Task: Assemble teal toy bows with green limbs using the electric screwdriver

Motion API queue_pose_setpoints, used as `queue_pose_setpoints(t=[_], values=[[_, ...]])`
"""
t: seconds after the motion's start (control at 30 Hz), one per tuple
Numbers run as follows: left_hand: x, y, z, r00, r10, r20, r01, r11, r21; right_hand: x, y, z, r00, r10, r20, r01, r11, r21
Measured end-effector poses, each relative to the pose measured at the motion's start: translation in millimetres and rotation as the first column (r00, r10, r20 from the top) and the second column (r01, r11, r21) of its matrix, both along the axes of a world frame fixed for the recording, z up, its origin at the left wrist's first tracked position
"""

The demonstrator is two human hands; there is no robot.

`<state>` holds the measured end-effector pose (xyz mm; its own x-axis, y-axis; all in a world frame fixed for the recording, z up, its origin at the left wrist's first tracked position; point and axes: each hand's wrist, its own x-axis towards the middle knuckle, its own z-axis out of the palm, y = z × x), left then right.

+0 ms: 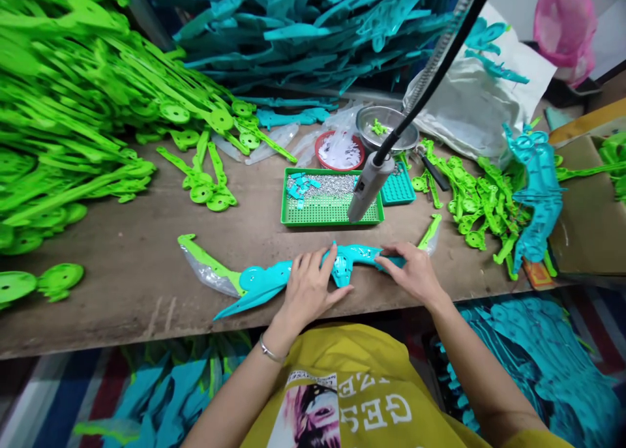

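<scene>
A toy bow [267,277] of turquoise plastic lies across the bench in front of me, with bright green curved limbs at both ends and clear plastic over them. My left hand [309,282] is laid over its middle-left part, fingers across the top and thumb toward the near edge, holding it against the bench. At the right part of the bow, my right hand [411,268] grips it between thumb and fingers; the fingertips are partly hidden. An electric screwdriver [369,188] hangs on a coiled cable beyond the bow, touched by neither hand.
A green tray [332,215] holds screws and small turquoise parts. Behind it stand a red basket [339,150] and a metal bowl [388,127]. Green parts [73,109] are heaped at left, turquoise parts [303,30] at the back. A cardboard box [581,220] stands right.
</scene>
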<state>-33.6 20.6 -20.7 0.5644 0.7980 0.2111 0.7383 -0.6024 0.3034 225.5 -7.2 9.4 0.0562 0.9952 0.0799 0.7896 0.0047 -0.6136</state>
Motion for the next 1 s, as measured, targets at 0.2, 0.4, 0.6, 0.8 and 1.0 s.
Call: queue_pose_setpoints(t=[0.2,0.4,0.6,0.8,1.0], values=[[-1,16,21.7,0.997,-0.011,-0.078,0.011,1.0,0.001,35,-42,21.2,0.911,0.215,0.351,-0.266,0.958,0.102],[-8,33,56.7,0.998,-0.038,-0.057,0.039,0.999,0.014,40,-28,31.5,0.873,0.192,0.448,-0.351,0.885,0.306],[-84,23,96.7,0.992,0.119,-0.039,-0.105,0.958,0.266,53,-10,40.8,0.844,0.202,0.497,-0.433,0.803,0.409],[-141,34,83.0,0.993,0.114,-0.024,-0.104,0.957,0.27,62,4,34.0,0.852,0.199,0.484,-0.443,0.767,0.464],[-150,54,67.5,0.999,-0.039,0.037,0.022,0.92,0.391,63,7,35.7,0.83,0.196,0.521,-0.469,0.751,0.464]])
